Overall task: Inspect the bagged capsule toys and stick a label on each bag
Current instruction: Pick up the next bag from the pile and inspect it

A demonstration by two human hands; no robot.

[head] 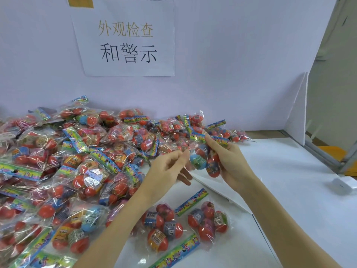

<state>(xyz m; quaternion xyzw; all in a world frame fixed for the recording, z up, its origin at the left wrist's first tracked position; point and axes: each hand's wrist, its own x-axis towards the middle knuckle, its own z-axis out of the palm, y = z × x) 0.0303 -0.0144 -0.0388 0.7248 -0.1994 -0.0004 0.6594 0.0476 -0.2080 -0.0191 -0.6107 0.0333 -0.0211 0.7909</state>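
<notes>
white table (289, 180) runs up to a pale partition wall (231, 64), where a printed paper sign (127, 37) with chinese characters is fixed, a strip of yellowish tape (81, 1) at its top left corner. across the left half of the table lies a big heap of bagged capsule toys (67, 155), clear bags holding red, blue and orange capsules under rainbow-coloured header cards.

both hands are raised over the middle of the table and share one bag (202, 153). the left hand (168, 171) pinches the clear film at the bag's left edge between thumb and fingertips, its other fingers loosely curled below. the right hand (229, 161) grips the bag's right side, fingers curled up by the colourful header card (199, 137) at the top. inside this bag a light blue capsule (197, 160) shows beside red ones.

nearer the person, two more bags lie flat on the table between the forearms: one (164, 229) with red, blue and orange capsules, and one (208, 219) just to its right, touching or nearly so. white folded sheets (218, 190) lie under the held bag, whether labels i cannot tell. far right, a small white box-like device (343, 183) sits near a metal frame (324, 153).
</notes>
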